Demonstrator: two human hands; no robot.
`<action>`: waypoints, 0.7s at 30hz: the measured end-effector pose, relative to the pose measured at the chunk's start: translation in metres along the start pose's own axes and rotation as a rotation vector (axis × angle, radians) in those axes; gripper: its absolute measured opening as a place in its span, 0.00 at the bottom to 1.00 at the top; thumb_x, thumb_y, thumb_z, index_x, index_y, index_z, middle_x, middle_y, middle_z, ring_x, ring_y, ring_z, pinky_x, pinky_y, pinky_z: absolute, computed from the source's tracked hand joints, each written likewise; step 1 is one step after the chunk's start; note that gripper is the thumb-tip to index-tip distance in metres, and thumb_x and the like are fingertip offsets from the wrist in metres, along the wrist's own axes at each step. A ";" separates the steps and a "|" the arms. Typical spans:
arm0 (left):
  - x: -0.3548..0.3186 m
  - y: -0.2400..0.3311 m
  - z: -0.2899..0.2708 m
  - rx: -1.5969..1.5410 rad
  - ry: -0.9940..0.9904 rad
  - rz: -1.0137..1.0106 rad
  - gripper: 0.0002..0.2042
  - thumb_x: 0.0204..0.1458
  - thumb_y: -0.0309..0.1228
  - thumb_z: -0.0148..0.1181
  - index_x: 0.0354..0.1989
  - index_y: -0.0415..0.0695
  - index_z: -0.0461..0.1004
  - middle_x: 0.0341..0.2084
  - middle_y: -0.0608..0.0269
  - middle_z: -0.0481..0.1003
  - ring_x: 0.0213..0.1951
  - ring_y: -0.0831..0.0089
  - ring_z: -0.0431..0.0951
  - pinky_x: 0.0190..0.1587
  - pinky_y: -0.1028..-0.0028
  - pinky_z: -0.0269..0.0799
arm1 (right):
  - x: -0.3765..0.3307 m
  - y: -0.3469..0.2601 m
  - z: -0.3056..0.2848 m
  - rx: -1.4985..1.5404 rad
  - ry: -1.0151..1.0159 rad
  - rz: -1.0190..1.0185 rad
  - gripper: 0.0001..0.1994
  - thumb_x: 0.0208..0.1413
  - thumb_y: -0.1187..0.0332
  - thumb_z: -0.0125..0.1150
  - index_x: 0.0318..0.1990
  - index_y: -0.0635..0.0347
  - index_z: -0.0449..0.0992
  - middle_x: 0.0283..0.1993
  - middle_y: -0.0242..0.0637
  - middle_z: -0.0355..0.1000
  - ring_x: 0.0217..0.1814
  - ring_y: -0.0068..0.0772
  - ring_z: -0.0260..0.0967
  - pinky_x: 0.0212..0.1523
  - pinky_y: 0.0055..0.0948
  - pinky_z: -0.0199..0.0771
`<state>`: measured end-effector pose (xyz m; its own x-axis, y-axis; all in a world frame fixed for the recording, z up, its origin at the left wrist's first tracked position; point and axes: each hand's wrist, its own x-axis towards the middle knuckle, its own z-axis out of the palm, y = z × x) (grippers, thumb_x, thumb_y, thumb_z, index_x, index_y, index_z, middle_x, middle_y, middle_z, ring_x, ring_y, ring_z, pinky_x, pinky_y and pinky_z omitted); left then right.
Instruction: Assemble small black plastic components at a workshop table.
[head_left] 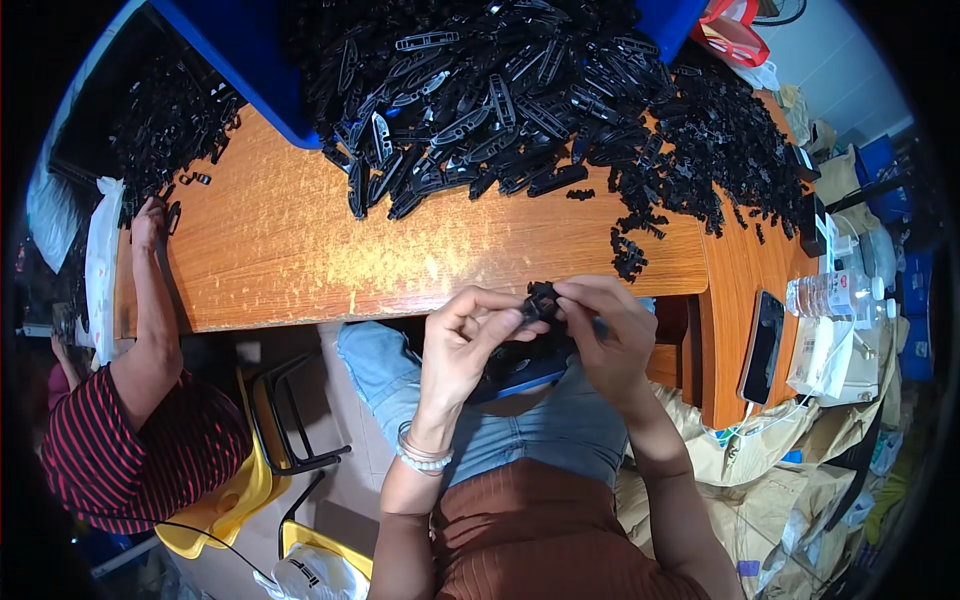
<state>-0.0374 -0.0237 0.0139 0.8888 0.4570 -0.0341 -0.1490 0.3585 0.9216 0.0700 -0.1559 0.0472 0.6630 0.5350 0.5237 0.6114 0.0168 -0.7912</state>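
Just below the near edge of the wooden table, at the centre of the view, a small black plastic part sits pinched between both hands above the person's lap. At its 9 o'clock, the left hand curls its thumb and forefinger onto the part, with a beaded bracelet on the wrist below. At its 3 o'clock, the right hand presses its fingertips onto the same part from the other side, fingers bunched together. Under the hands, at 6 o'clock, a blue tray rests on the lap; its contents are dark and hard to make out. At 12 o'clock from the part, a large heap of black plastic pieces spills from a blue bin across the tabletop, and a small loose cluster lies near the table edge at 1 o'clock. At 3 o'clock, a dark phone lies flat on the table's side leaf, with a clear water bottle just beyond it. Far off at 9 o'clock, another person in a red-striped sleeve rests 1 hand beside a second pile of black pieces.
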 end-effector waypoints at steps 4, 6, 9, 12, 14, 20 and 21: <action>0.000 0.014 0.024 -0.288 0.029 -0.060 0.16 0.45 0.11 0.57 0.44 0.33 0.70 0.34 0.54 0.76 0.42 0.77 0.75 0.44 0.79 0.72 | -0.001 0.000 0.001 0.092 -0.049 0.117 0.10 0.45 0.85 0.59 0.36 0.66 0.77 0.34 0.40 0.74 0.33 0.27 0.71 0.32 0.20 0.70; -0.001 0.019 0.025 -0.319 0.032 -0.050 0.17 0.44 0.11 0.58 0.45 0.33 0.69 0.34 0.57 0.76 0.38 0.79 0.76 0.40 0.81 0.73 | 0.003 -0.005 -0.002 0.141 -0.163 0.090 0.10 0.43 0.85 0.59 0.36 0.66 0.77 0.33 0.40 0.73 0.34 0.30 0.71 0.33 0.23 0.69; -0.004 0.014 0.016 0.073 -0.005 -0.037 0.16 0.43 0.12 0.61 0.42 0.32 0.70 0.32 0.59 0.76 0.31 0.79 0.77 0.34 0.84 0.75 | 0.005 -0.004 -0.007 -0.023 -0.225 -0.051 0.10 0.42 0.85 0.60 0.35 0.66 0.77 0.34 0.39 0.72 0.34 0.32 0.69 0.34 0.25 0.68; -0.003 0.019 0.017 0.132 -0.003 -0.060 0.14 0.44 0.13 0.61 0.41 0.32 0.70 0.31 0.59 0.76 0.31 0.78 0.78 0.34 0.83 0.75 | 0.001 -0.004 -0.010 -0.155 -0.193 -0.169 0.11 0.41 0.84 0.61 0.34 0.65 0.77 0.34 0.39 0.71 0.36 0.33 0.68 0.34 0.26 0.67; -0.003 0.018 0.018 0.099 -0.004 -0.058 0.12 0.46 0.14 0.60 0.40 0.32 0.70 0.31 0.59 0.76 0.32 0.78 0.78 0.34 0.83 0.76 | -0.001 -0.001 -0.009 -0.203 -0.209 -0.209 0.11 0.41 0.84 0.61 0.35 0.64 0.77 0.34 0.38 0.71 0.37 0.34 0.67 0.35 0.26 0.67; -0.002 0.011 0.012 0.042 -0.004 -0.035 0.08 0.48 0.14 0.58 0.37 0.33 0.70 0.29 0.60 0.76 0.31 0.76 0.79 0.34 0.82 0.76 | -0.008 0.012 -0.009 0.132 -0.328 0.310 0.10 0.46 0.78 0.61 0.39 0.65 0.76 0.33 0.35 0.71 0.33 0.27 0.67 0.33 0.23 0.66; -0.001 0.011 0.012 0.098 -0.009 -0.030 0.07 0.48 0.14 0.57 0.36 0.33 0.70 0.29 0.59 0.76 0.31 0.76 0.79 0.34 0.82 0.76 | -0.012 0.016 -0.008 0.319 -0.380 0.579 0.12 0.47 0.75 0.62 0.41 0.65 0.76 0.32 0.34 0.71 0.30 0.24 0.67 0.31 0.22 0.65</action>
<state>-0.0349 -0.0300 0.0286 0.8961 0.4399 -0.0590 -0.0796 0.2901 0.9537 0.0757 -0.1691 0.0307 0.6099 0.7859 -0.1019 0.0186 -0.1427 -0.9896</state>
